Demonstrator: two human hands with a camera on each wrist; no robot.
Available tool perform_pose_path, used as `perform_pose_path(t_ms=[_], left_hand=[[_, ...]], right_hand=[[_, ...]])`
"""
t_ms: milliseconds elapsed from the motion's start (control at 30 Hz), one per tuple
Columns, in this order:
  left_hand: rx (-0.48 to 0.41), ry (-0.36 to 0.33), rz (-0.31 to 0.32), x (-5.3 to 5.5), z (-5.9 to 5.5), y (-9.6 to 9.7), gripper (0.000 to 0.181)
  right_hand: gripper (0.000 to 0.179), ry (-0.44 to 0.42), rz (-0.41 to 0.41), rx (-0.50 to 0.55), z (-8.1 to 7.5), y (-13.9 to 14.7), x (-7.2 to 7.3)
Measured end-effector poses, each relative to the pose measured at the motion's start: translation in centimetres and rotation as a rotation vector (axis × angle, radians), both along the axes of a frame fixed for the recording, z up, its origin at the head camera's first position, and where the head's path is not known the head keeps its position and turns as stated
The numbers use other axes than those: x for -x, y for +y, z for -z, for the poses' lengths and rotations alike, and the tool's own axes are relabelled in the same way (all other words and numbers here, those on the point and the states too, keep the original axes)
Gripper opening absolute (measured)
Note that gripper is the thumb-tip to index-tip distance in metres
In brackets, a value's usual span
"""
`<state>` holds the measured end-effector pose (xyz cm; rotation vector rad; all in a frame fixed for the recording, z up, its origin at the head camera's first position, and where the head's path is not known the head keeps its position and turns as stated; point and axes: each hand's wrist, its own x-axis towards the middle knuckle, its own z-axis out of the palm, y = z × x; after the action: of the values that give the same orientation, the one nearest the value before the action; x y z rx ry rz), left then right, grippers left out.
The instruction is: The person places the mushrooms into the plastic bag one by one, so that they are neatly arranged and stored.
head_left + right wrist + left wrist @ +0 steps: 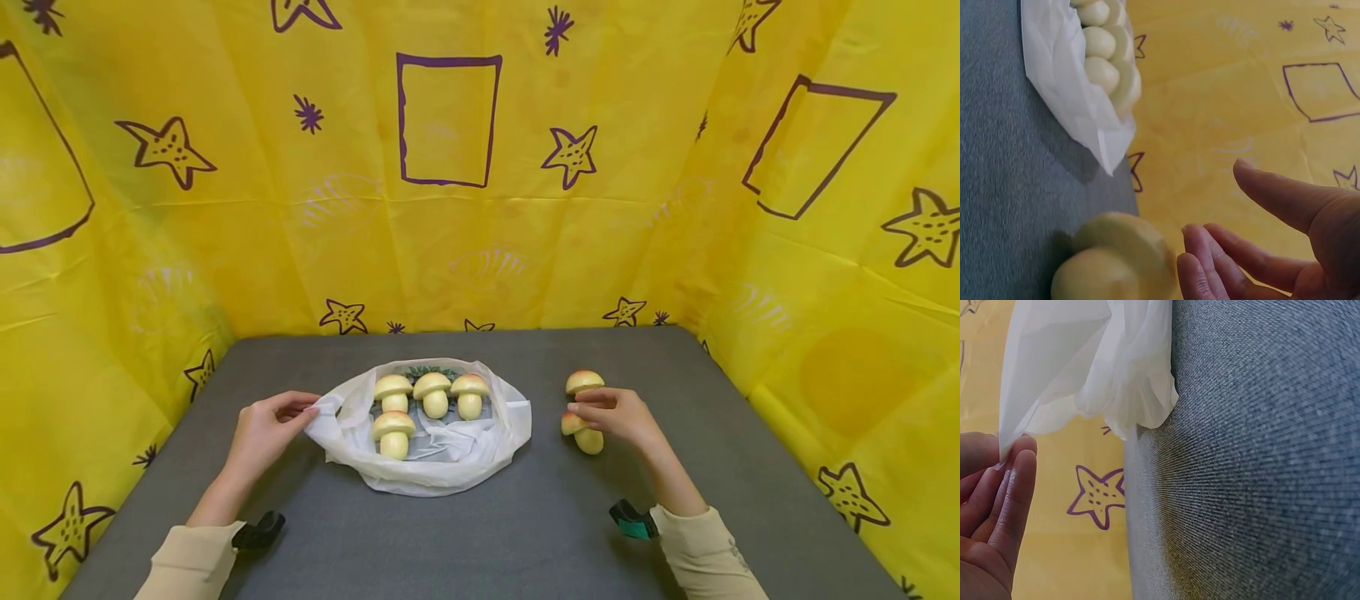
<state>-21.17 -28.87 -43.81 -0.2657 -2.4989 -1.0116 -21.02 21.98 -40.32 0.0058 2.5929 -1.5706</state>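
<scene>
- now, left hand (262, 429) pinches the left edge of the white plastic bag (450, 479), thumb against fingers
- right hand (618, 414), thumb and fingers apart, empty, just beside two loose mushrooms (589, 442)
- four mushrooms (432, 396) inside the bag
- grey table (450, 550) beneath

1. The bag (435, 481) lies on your table (420, 550), lower middle of the frame; four mushrooms (432, 392) inside.
2. Your left hand (262, 431): at its left edge.
3. Right of it: two loose mushrooms (588, 441), by your right hand (621, 413).
</scene>
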Motion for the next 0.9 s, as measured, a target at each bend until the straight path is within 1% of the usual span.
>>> perform_pose_path(t_ms=[233,267,400,467,567,700,900], left_hand=[[0.006,-0.003,-0.001,0.0,0.1,0.0,0.015],[0.006,-0.003,-0.001,0.1,0.1,0.0,0.015],[0.005,0.0,-0.003,0.1,0.1,-0.1,0.014],[0.005,0.0,-0.003,0.1,0.1,-0.1,0.014],[0.004,-0.003,-0.001,0.1,0.0,0.0,0.014],[0.006,-0.008,-0.004,0.1,0.0,0.0,0.014],[0.009,-0.012,-0.008,0.0,0.2,0.0,0.015]], right_hand=[[0.049,0.003,0.003,0.004,0.0,1.6,-0.5],[0.049,0.0,0.017,0.005,0.1,1.8,-0.5],[0.049,0.0,0.028,-0.024,0.4,2.6,-0.6],[0.05,-0.008,0.039,-0.04,0.6,2.9,-0.7],[0.05,-0.011,0.021,-0.066,0.9,3.3,-0.8],[0.05,-0.025,0.003,-0.076,1.4,3.7,-0.9],[0.049,-0.066,0.019,-0.081,2.5,3.9,-0.9]])
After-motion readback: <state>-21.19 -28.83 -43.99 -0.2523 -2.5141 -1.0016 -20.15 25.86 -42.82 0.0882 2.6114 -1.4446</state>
